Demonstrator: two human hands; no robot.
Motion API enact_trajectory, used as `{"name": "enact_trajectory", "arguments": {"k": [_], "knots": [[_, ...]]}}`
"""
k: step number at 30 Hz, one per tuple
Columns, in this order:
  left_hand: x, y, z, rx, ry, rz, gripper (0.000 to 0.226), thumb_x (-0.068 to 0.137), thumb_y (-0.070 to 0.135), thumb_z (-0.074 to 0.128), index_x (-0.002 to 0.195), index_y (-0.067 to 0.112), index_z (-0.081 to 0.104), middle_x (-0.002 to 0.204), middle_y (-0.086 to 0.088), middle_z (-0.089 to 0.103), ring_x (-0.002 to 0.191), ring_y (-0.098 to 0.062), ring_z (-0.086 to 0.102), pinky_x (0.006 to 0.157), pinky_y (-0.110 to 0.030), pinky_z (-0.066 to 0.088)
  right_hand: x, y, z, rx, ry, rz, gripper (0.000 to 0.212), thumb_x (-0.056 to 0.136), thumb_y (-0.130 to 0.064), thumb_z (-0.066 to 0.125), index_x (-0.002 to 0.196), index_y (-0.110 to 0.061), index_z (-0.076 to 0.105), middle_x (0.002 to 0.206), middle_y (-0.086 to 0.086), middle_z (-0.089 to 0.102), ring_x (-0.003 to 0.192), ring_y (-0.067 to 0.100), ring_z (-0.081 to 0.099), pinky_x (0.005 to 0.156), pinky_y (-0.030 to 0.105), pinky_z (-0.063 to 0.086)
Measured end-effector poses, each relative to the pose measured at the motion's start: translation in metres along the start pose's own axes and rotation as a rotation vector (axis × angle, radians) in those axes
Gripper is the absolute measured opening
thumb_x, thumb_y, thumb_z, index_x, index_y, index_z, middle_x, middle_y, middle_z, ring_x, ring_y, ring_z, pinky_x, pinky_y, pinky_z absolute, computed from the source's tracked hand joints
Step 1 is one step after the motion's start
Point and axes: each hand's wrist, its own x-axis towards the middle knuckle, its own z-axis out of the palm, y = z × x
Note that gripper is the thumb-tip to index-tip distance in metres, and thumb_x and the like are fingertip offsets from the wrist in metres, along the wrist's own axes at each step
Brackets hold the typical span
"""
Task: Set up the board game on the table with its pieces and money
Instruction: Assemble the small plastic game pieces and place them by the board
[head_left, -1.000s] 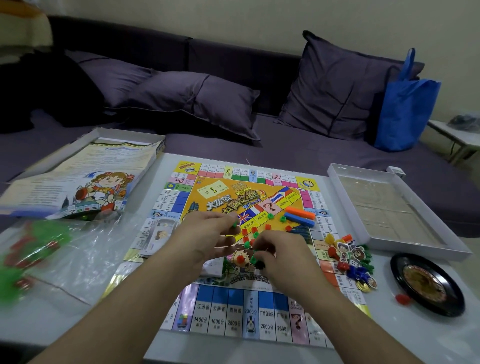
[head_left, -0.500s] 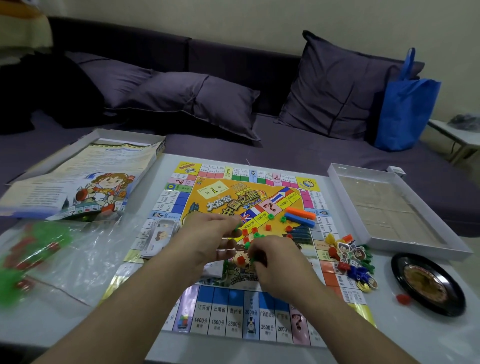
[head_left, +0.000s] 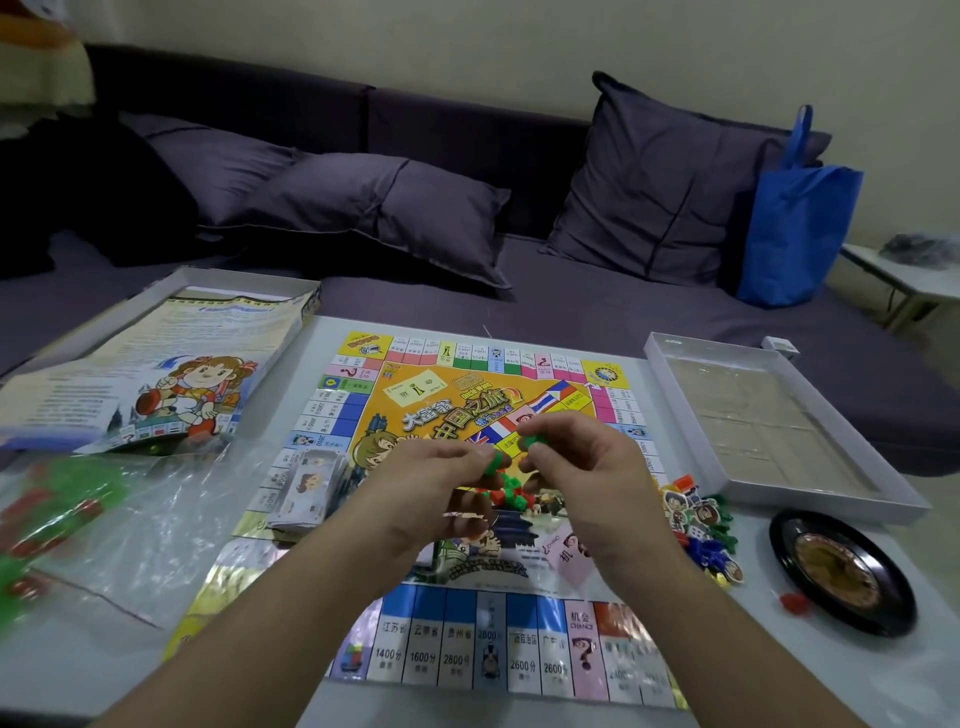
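Both hands are hovering above the middle of the game board (head_left: 470, 387), which is lying flat on the white table (head_left: 810, 670). The left hand (head_left: 431, 480) is pinching a small green plastic piece (head_left: 491, 464) between thumb and fingertips. The right hand (head_left: 576, 467) is pinching another green piece (head_left: 531, 442), the two pieces sitting just beside each other. Under the hands a small heap of red and green houses (head_left: 511, 492) is lying on the board, partly hidden. A stack of play money (head_left: 310, 486) is resting on the board's left edge. At the board's right edge, character tokens (head_left: 698, 525) are lying in a cluster with some blue and green pieces. A black roulette wheel (head_left: 839, 571) is sitting near the table's right side, with a red piece (head_left: 793, 604), possibly a die, just beside it. The open white box tray (head_left: 779, 426) is lying behind the wheel. On the left, a clear plastic bag (head_left: 104, 519) is holding blurred red and green bits, and the rule sheet (head_left: 156, 374) is lying on the box lid.
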Motion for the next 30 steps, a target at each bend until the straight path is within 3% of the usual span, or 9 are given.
{"name": "enact_trajectory", "arguments": {"k": [9,16,23,28,30], "knots": [[-0.004,-0.003,0.009,-0.120,-0.083,-0.005,0.021,0.099,0.016,0.067,0.110,0.001,0.077,0.097,-0.017,0.075,0.072,-0.019,0.066,0.064,-0.032,0.059,-0.005,-0.005,-0.001,0.215,-0.002,0.003,0.019,0.092,0.005,0.070,0.106,-0.007,0.072,0.100,0.006,0.081,0.102,0.019,0.076,0.088,0.035,0.058],[-0.007,-0.004,0.015,-0.280,-0.173,-0.019,0.017,0.096,0.014,0.067,0.098,0.003,0.080,0.088,-0.013,0.072,0.070,-0.018,0.063,0.065,-0.032,0.058,-0.007,-0.005,0.006,0.421,-0.065,0.059,0.027,0.084,0.001,0.072,0.110,0.001,0.066,0.107,0.016,0.079,0.107,0.029,0.076,0.090,0.040,0.058],[-0.012,0.000,0.016,-0.383,-0.134,-0.088,0.021,0.097,0.019,0.066,0.089,0.000,0.071,0.066,-0.005,0.059,0.062,-0.015,0.054,0.067,-0.030,0.055,-0.011,-0.003,0.011,0.357,-0.091,-0.013,0.021,0.091,0.006,0.069,0.111,0.000,0.068,0.109,0.012,0.079,0.106,0.025,0.076,0.083,0.032,0.062],[-0.012,0.003,0.012,-0.371,-0.152,-0.076,0.020,0.094,0.019,0.070,0.085,0.002,0.074,0.069,-0.006,0.062,0.063,-0.016,0.056,0.066,-0.029,0.057,-0.011,-0.004,0.009,0.343,-0.068,-0.045,0.017,0.093,0.004,0.066,0.105,-0.005,0.075,0.109,0.015,0.078,0.108,0.034,0.073,0.094,0.043,0.060],[-0.013,0.003,0.010,-0.352,-0.179,-0.061,0.019,0.091,0.018,0.072,0.081,0.003,0.079,0.071,-0.007,0.064,0.063,-0.015,0.057,0.065,-0.027,0.058,-0.010,-0.004,0.007,0.309,-0.030,-0.065,0.017,0.092,0.004,0.068,0.102,-0.006,0.077,0.106,0.016,0.078,0.106,0.035,0.073,0.091,0.041,0.061]]}}
